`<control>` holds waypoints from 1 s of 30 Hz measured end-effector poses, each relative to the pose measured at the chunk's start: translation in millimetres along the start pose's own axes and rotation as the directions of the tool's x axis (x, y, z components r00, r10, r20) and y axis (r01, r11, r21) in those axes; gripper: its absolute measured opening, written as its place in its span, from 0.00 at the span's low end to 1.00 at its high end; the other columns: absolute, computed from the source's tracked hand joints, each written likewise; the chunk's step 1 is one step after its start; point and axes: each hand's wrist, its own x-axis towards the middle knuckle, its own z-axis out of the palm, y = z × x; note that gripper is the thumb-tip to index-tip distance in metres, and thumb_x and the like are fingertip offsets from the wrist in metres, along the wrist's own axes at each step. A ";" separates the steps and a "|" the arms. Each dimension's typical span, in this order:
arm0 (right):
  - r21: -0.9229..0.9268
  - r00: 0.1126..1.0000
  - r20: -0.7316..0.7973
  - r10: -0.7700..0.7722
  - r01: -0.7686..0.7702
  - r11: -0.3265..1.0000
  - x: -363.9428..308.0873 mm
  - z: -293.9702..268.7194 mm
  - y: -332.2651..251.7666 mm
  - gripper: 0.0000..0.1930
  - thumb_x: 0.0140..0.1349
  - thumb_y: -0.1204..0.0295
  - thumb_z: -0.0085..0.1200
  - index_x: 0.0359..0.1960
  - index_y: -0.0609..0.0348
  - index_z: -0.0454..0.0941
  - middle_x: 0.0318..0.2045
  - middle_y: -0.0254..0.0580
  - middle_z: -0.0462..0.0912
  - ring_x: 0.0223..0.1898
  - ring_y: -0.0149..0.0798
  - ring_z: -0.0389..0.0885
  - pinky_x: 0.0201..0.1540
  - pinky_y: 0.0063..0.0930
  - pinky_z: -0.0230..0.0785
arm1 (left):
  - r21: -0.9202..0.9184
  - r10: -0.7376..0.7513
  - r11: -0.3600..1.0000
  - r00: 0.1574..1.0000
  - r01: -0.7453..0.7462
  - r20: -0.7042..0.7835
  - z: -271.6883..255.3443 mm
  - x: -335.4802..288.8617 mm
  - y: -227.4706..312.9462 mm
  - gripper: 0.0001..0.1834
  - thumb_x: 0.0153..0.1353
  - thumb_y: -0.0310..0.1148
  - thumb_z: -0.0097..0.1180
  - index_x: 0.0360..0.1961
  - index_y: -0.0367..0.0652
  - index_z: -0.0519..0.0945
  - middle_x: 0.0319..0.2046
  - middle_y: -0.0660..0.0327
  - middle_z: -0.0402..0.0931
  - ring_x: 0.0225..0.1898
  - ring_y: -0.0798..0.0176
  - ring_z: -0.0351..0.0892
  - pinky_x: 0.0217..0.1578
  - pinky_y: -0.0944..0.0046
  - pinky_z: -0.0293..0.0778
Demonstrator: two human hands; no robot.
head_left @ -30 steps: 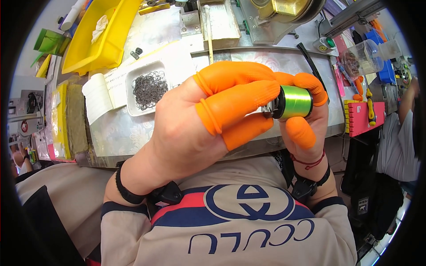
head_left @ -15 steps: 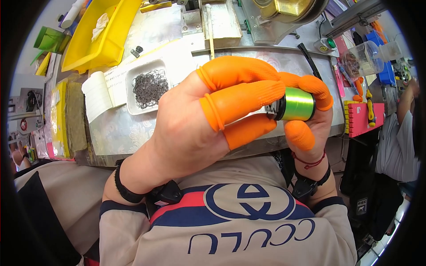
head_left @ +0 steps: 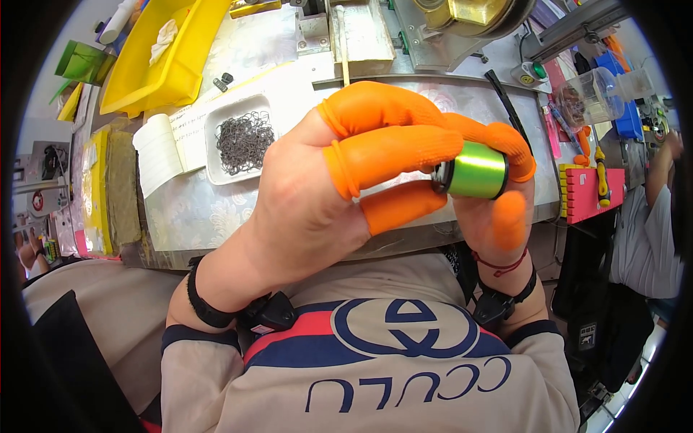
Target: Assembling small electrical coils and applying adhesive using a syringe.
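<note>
1. Two hands, the left hand point(head_left: 299, 180) and the right hand point(head_left: 485, 214), are meeting above the near edge of a pale, flower-patterned worktable point(head_left: 195, 216), both wearing ribbed orange rubber finger sleeves point(head_left: 393, 153).
2. Between them they are holding a short cylindrical spool point(head_left: 476, 172) wound with glossy lime-green thread, its black flange showing at the left end.
3. The left hand is closing narrowly on that end, fingers reaching from above, thumb from below; its exact contact is partly hidden.
4. The right hand is curling its fingers round the other end, while its blurred thumb is standing off below the spool.
5. A red cord bracelet point(head_left: 499, 267) is circling the right wrist.
6. Left of the hands, a white rectangular tray point(head_left: 211, 151) is holding a tangled heap of thin dark loops point(head_left: 245, 144), with a handwritten white paper notebook point(head_left: 157, 154) lying beside it.
7. Farther off, a yellow plastic bin point(head_left: 148, 90) is containing a crumpled white cloth point(head_left: 164, 41).
8. Over on the right, a yellow-handled tool point(head_left: 602, 177) is resting against a pink notched block point(head_left: 581, 203).
</note>
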 end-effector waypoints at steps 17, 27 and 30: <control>-0.555 0.951 0.167 -0.262 0.310 0.772 14.0 13.2 -29.1 0.35 0.33 0.78 0.68 0.48 0.58 0.64 0.44 0.47 0.71 0.46 0.40 0.71 0.49 0.31 0.63 | -0.439 -0.103 0.885 0.984 0.157 0.144 -7.3 -11.4 17.0 0.28 0.51 0.25 0.49 0.55 0.33 0.59 0.52 0.48 0.63 0.49 0.59 0.67 0.49 0.60 0.61; -0.728 0.930 0.312 -0.195 0.366 0.580 28.9 21.8 -48.4 0.38 0.36 0.74 0.67 0.51 0.60 0.59 0.45 0.51 0.70 0.47 0.44 0.70 0.52 0.37 0.61 | -0.484 -0.165 0.862 0.986 0.151 0.013 -2.5 -4.6 22.1 0.31 0.44 0.27 0.61 0.52 0.37 0.65 0.43 0.55 0.72 0.31 0.67 0.75 0.33 0.70 0.70; -0.732 0.929 0.298 -0.219 0.369 0.573 35.8 22.7 -57.0 0.37 0.39 0.74 0.66 0.52 0.60 0.58 0.45 0.51 0.70 0.47 0.45 0.70 0.51 0.36 0.62 | -0.456 -0.309 0.828 0.944 0.325 0.113 -6.7 -0.8 30.9 0.27 0.47 0.28 0.59 0.51 0.38 0.66 0.32 0.59 0.75 0.22 0.72 0.71 0.25 0.75 0.66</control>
